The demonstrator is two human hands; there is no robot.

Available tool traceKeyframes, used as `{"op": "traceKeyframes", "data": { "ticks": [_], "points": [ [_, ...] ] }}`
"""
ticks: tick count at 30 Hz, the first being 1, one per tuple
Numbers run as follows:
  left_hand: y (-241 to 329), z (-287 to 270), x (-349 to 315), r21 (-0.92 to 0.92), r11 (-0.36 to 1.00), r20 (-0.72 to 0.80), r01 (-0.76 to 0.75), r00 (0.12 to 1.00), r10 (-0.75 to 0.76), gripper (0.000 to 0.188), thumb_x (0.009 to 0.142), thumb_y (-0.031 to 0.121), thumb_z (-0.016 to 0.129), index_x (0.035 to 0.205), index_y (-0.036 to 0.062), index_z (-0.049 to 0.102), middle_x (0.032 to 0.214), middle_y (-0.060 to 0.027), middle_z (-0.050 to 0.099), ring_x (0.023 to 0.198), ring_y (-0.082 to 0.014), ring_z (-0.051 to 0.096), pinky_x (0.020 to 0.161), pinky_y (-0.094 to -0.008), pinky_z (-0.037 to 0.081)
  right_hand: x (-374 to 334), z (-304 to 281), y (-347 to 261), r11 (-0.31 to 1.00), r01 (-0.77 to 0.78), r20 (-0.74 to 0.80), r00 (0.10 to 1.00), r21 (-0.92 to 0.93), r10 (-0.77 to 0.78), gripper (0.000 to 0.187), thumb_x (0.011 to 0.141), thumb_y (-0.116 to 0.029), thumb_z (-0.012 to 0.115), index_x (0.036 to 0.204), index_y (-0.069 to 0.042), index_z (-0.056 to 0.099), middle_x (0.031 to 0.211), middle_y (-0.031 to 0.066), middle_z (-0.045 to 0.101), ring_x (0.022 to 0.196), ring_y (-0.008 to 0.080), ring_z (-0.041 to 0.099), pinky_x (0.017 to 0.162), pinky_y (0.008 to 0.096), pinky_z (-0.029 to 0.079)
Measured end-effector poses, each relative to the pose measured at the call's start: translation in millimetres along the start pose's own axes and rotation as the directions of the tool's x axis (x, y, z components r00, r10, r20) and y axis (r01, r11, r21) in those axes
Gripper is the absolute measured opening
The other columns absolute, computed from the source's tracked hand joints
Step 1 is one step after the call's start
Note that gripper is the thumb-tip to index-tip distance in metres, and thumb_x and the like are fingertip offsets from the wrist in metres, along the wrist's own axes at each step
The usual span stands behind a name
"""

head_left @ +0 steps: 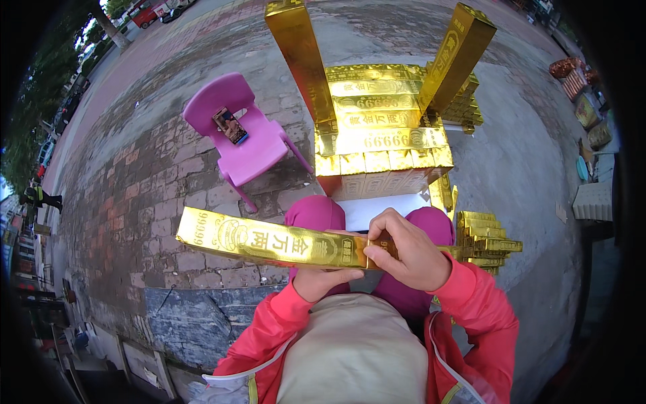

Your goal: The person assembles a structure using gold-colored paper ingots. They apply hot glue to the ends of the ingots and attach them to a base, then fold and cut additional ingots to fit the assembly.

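Note:
A long gold foil paper box [269,242] lies across my lap, its far end pointing left. My left hand [324,281] supports it from below near its right end, thumb along the side and the other fingers hidden under it. My right hand [412,254] pinches that right end between thumb and bent fingers. Ahead of my knees stands a block of stacked gold boxes [377,139]. Two more gold boxes stand upright on it, a left one [301,64] and a right one [456,59], both appearing tilted outward.
A small pink plastic chair [250,158] stands ahead left, with a phone [230,126] leaning on its backrest. Right of my knees is a pile of gold pieces [486,239]. A dark board [202,323] lies on the brick paving at left. A person [42,197] is far left.

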State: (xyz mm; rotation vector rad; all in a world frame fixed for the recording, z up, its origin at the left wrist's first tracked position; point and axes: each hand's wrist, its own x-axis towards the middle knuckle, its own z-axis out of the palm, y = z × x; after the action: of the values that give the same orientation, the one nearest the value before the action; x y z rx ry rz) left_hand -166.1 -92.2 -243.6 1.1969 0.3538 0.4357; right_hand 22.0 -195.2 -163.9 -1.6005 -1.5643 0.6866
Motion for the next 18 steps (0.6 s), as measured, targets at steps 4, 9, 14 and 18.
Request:
{"op": "traceKeyframes", "data": {
  "ticks": [4, 9, 14, 18],
  "points": [
    [0, 2, 0, -0.128, 0.992, -0.155, -0.014, 0.988, -0.006, 0.032, 0.084, 0.004, 0.076, 0.114, 0.0010, 0.065, 0.106, -0.0041, 0.068, 0.094, -0.0135, 0.063, 0.084, -0.0299, 0.052, -10, 0, 3, 0.983, -0.011, 0.023, 1.000, -0.186, 0.016, 0.060, 0.081, -0.038, 0.078, 0.120, -0.002, 0.049, 0.103, 0.0168, 0.063, 0.096, 0.0363, 0.062, 0.076, 0.0421, 0.050],
    [7, 10, 7, -0.376, 0.913, -0.180, -0.156, 0.979, 0.094, 0.051, 0.088, 0.015, 0.070, 0.132, 0.0017, 0.047, 0.128, -0.0149, 0.058, 0.116, -0.0229, 0.057, 0.103, -0.0387, 0.044, -14, 5, 9, 0.963, -0.269, 0.291, 0.919, -0.031, 0.266, 0.060, 0.081, -0.041, 0.076, 0.117, -0.002, 0.048, 0.097, 0.0199, 0.064, 0.089, 0.0404, 0.063, 0.072, 0.0455, 0.049],
    [16, 19, 7, -0.524, 0.827, -0.276, -0.203, 0.959, 0.061, 0.047, 0.095, 0.021, 0.061, 0.134, 0.0029, 0.042, 0.122, -0.0169, 0.059, 0.115, -0.0302, 0.057, 0.104, -0.0454, 0.043, -11, 24, 14, 0.890, -0.382, 0.345, 0.894, 0.250, 0.287, 0.062, 0.083, -0.042, 0.076, 0.118, 0.000, 0.047, 0.092, 0.0208, 0.065, 0.087, 0.0329, 0.067, 0.079, 0.0391, 0.050],
    [17, 19, 7, -0.530, 0.828, -0.314, -0.183, 0.949, 0.009, 0.043, 0.097, 0.022, 0.058, 0.133, 0.0029, 0.042, 0.117, -0.0157, 0.060, 0.113, -0.0305, 0.058, 0.102, -0.0465, 0.044, -13, 26, 18, 0.869, -0.389, 0.409, 0.878, 0.307, 0.249, 0.064, 0.082, -0.041, 0.077, 0.121, 0.000, 0.047, 0.094, 0.0210, 0.066, 0.088, 0.0310, 0.068, 0.079, 0.0377, 0.051]
  ]
}}
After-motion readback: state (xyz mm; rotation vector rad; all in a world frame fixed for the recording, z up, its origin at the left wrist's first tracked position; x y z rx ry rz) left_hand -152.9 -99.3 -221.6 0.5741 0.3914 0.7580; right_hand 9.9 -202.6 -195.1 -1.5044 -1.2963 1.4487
